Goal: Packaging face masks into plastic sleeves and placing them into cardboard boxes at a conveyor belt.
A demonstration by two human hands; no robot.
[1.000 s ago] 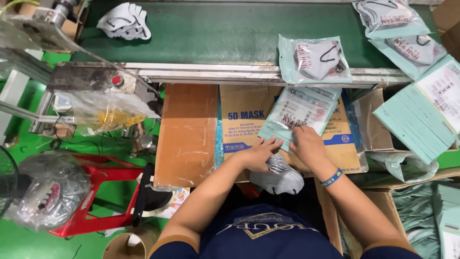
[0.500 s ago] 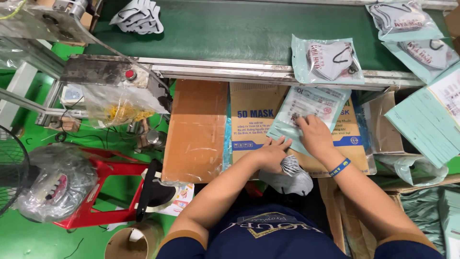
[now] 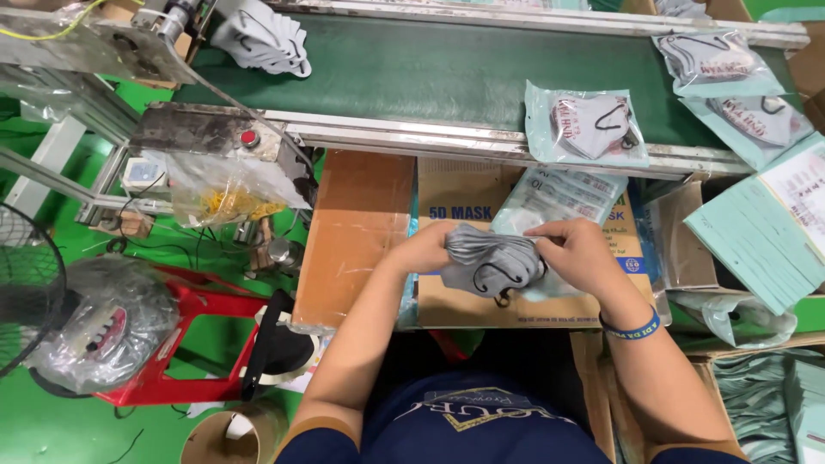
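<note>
My left hand [image 3: 427, 249] and my right hand [image 3: 577, 254] both grip a small stack of grey face masks [image 3: 491, 258] with black ear loops, held just above a cardboard box [image 3: 516, 305]. Behind the masks lies a pale teal plastic pouch [image 3: 559, 193], its near end under my right hand. A blue wristband sits on my right wrist [image 3: 632, 326].
A green conveyor belt [image 3: 430, 73] runs across the top, carrying a bagged mask [image 3: 586, 127], two more bagged masks [image 3: 730, 82] at right and loose grey masks [image 3: 262, 39] at left. Teal pouches [image 3: 756, 241] are stacked right. A red stool [image 3: 180, 344] and fan [image 3: 26, 292] stand left.
My hands have lifted the grey masks from low near my body up over the box, and both hands now hold them against the pouch. The camera view shifted slightly.
</note>
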